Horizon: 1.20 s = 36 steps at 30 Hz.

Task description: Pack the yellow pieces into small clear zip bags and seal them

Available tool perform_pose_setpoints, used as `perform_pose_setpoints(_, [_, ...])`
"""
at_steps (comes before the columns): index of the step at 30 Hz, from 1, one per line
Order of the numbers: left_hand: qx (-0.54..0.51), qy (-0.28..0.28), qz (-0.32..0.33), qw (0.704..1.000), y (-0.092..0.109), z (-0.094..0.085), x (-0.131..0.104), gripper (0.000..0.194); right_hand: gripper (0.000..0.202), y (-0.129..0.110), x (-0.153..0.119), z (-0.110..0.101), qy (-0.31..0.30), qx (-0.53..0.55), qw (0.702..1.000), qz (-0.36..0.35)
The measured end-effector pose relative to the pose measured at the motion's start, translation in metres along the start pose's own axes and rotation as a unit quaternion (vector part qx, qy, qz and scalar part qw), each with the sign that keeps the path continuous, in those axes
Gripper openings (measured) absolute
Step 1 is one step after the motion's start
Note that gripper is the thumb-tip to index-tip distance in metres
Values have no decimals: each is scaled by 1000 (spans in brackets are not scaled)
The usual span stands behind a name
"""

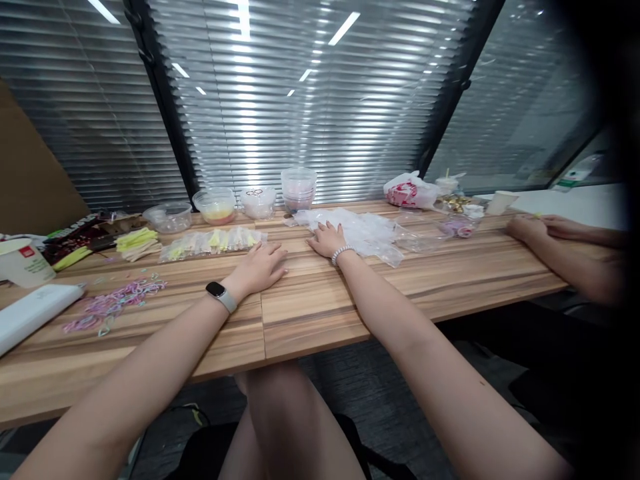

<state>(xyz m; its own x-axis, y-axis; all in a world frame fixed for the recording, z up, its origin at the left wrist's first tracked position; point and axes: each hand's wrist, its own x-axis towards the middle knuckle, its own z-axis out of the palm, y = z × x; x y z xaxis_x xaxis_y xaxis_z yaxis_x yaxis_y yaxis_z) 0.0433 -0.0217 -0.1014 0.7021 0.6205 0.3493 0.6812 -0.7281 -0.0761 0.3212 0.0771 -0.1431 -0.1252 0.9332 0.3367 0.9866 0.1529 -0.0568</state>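
My left hand [260, 267] lies palm down on the wooden table, fingers apart, holding nothing. Its fingertips are beside a row of small clear packets [215, 243] with pale and yellow pieces inside. My right hand [327, 241] rests with spread fingers at the left edge of a pile of thin clear plastic bags [367, 233]; it grips nothing. Pink and purple small bands [120, 300] are scattered to the left of my left hand. Behind them sit bundled yellow and pale strips [137, 244].
Clear tubs [215, 205] and stacked clear cups [299, 190] line the back edge. A white and red bag [410, 191] stands at back right. Another person's hands [530, 228] rest at the far right. A paper cup [25, 262] and white box [35, 310] are at left.
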Motion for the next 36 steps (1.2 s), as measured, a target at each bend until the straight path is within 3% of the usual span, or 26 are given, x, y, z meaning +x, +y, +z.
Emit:
perform_pose_setpoints(6, [-29, -17, 1, 999, -3, 1, 0, 47, 51, -2, -2, -10, 37, 6, 999, 4])
perform_pose_setpoints(10, [-33, -16, 2, 999, -4, 1, 0, 47, 44, 16, -5, -33, 168, 24, 984, 62])
perform_pose_setpoints(12, [-32, -14, 6, 999, -4, 1, -1, 46, 47, 31, -9, -42, 197, 13, 973, 123])
perform_pose_setpoints(15, [-36, -14, 11, 999, -4, 1, -1, 46, 63, 49, -14, -45, 124, -3, 967, 222])
perform_pose_setpoints(17, [-43, -16, 10, 999, -3, 0, -1, 46, 62, 56, -16, -42, 54, 12, 964, 262])
perform_pose_setpoints(20, [-49, -19, 7, 999, -2, -1, 0, 45, 41, 58, -16, -36, 15, 44, 966, 254])
perform_pose_setpoints(23, [-50, -17, 10, 999, -2, -2, 0, 43, 30, 57, -15, -35, 57, 58, 970, 228])
perform_pose_setpoints(31, [-43, -14, 11, 999, -3, 1, -1, 44, 27, 59, -5, -31, 212, 102, 944, 230])
perform_pose_setpoints(36, [-44, -16, 5, 999, -2, 2, -1, 45, 33, 58, -8, -35, 187, 97, 953, 219])
